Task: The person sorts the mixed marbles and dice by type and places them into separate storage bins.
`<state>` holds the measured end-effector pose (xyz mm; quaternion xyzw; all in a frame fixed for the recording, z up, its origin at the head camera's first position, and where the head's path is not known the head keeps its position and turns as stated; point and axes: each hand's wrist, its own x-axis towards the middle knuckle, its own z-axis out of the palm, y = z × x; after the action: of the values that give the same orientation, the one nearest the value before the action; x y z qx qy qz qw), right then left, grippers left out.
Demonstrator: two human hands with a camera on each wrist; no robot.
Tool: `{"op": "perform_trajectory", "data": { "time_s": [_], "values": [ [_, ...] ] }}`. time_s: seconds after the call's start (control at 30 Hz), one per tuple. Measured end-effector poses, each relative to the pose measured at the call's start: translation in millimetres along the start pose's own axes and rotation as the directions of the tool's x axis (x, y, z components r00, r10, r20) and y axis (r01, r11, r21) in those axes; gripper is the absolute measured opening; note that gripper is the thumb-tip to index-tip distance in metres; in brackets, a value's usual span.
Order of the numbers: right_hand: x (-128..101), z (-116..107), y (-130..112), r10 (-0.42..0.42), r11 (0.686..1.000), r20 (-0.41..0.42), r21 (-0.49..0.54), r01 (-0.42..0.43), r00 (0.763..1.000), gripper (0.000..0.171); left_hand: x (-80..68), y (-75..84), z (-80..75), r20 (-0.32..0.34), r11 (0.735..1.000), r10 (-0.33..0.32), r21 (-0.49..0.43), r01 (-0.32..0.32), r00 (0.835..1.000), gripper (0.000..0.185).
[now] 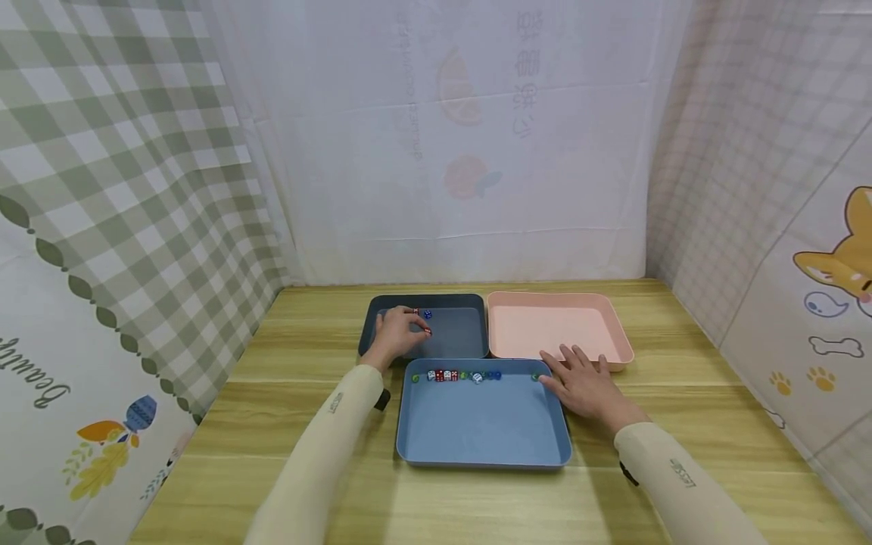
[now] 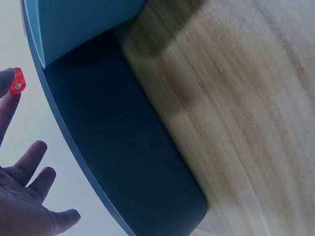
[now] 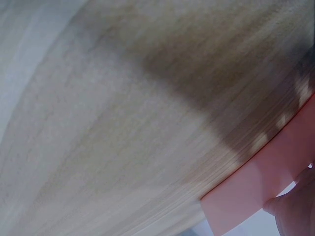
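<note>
Head view: my left hand (image 1: pixel 397 334) pinches a red die (image 2: pixel 18 82) over the dark tray (image 1: pixel 459 347); the blue tray (image 1: pixel 484 431) lies nearer me and rightward, my spread right hand (image 1: pixel 584 384) farther from the die.

A green-checked cloth (image 1: pixel 136 136) hangs left of the wood-grain table (image 1: pixel 293 348), a white cloth (image 1: pixel 381 204) behind.

Left cloth (image 1: pixel 41 310) bears cursive script (image 1: pixel 34 372), "Beaut" legible, remainder unclear; back curtain (image 1: pixel 327 166) carries faint reversed Chinese characters (image 1: pixel 526 72) plus smaller Latin lettering (image 1: pixel 410 91), undecipherable; left sleeve (image 1: pixel 320 431) and right sleeve (image 1: pixel 664 454) each show small dark print (image 1: pixel 683 472), illegible.
</note>
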<state>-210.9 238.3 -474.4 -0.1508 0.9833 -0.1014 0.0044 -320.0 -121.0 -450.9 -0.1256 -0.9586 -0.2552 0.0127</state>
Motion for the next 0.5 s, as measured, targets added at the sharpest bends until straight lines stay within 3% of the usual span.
{"op": "perform_trajectory", "data": {
  "time_s": [0.5],
  "values": [
    [0,2,3,0.000,1.000,0.001,0.005,0.000,1.000,0.065,10.5,-1.7,1.5,-0.010,0.999,-0.031,0.026,0.031,0.999,0.010]
  ]
}}
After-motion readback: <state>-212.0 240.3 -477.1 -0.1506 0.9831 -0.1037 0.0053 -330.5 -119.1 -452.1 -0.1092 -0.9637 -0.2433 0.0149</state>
